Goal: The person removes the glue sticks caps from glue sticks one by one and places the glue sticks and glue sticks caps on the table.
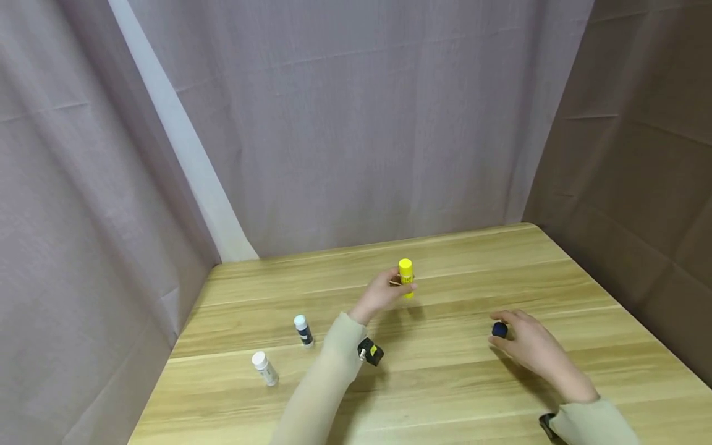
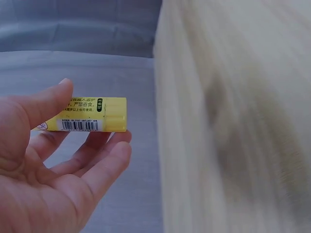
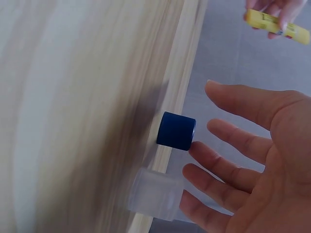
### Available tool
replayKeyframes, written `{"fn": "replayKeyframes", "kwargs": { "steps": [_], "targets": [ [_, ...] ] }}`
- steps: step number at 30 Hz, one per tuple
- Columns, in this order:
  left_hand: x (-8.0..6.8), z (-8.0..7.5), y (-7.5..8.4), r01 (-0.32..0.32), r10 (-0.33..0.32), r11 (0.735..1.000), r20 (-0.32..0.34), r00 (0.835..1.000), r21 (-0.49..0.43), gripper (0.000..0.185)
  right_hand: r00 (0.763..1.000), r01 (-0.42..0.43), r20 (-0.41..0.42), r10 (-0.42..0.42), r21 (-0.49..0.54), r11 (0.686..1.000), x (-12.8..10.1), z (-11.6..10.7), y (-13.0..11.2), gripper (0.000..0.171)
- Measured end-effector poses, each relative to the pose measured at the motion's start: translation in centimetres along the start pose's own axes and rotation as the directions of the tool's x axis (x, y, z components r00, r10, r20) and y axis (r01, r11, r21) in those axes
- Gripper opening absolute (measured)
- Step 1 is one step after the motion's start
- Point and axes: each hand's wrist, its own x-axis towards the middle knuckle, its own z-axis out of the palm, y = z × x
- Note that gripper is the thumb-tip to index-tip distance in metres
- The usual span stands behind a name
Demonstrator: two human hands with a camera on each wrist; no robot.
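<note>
A light wooden table [image 1: 445, 383] is seen enclosed by grey curtains [image 1: 345, 123], and on its left part 2 small white-capped bottles [image 1: 264, 368] are found standing near each other. Above the middle of the table a yellow glue stick [image 1: 406, 277] is held by the left hand [image 1: 384, 292], pinched between thumb and curled fingers, with its cap end pointing up in the head view. Near the right side, the right hand [image 1: 528, 346] is spread with relaxed fingers, its fingertips [image 3: 197, 148] just touching a small clear bottle with a dark blue cap [image 3: 176, 131] that stands on the table, without being gripped.
</note>
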Motion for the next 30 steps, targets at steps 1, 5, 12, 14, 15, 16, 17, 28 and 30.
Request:
{"fn": "replayKeyframes", "kwargs": {
  "steps": [1,5,12,14,15,16,17,28,30],
  "targets": [
    [0.0,-0.2,0.2,0.000,0.000,1.000,-0.001,1.000,0.007,0.033,1.000,-0.001,0.000,0.001,-0.001,1.000,0.0,0.0,0.0,0.051],
    [-0.4,-0.8,0.9,-0.008,0.008,1.000,0.007,1.000,0.028,0.034,1.000,-0.008,0.004,0.008,0.007,1.000,0.0,0.0,-0.2,0.051],
    [-1.5,-1.6,0.8,-0.043,0.048,0.988,-0.034,0.998,0.146,0.021,1.000,-0.012,-0.003,0.012,0.039,0.999,0.0,-0.1,-0.5,0.053],
    [-1.8,-1.8,0.9,-0.061,0.078,0.972,-0.065,0.995,0.228,0.018,1.000,-0.008,-0.011,0.008,0.043,0.999,0.0,-0.1,-0.4,0.052],
    [-2.0,-2.0,1.0,-0.068,0.093,0.961,-0.081,0.992,0.269,0.018,1.000,-0.005,-0.015,0.006,0.043,0.999,0.0,-0.1,-0.4,0.052],
    [-2.2,-2.2,1.2,-0.074,0.109,0.948,-0.096,0.989,0.310,0.017,1.000,-0.003,-0.018,0.004,0.043,0.999,0.0,-0.1,-0.4,0.052],
    [-2.4,-2.3,1.4,-0.081,0.128,0.932,-0.110,0.986,0.354,0.017,1.000,-0.001,-0.021,0.002,0.040,0.999,0.0,-0.1,-0.4,0.052],
    [-4.0,-3.2,3.0,0.003,0.281,0.712,-0.288,0.915,0.703,0.035,1.000,0.016,-0.016,-0.015,0.046,0.999,0.3,-0.2,-0.6,0.051],
    [-4.2,-3.2,3.0,0.027,0.338,0.650,-0.321,0.884,0.759,0.033,0.999,0.026,-0.032,-0.025,0.042,0.999,0.3,-0.2,-0.7,0.050]
  ]
}}
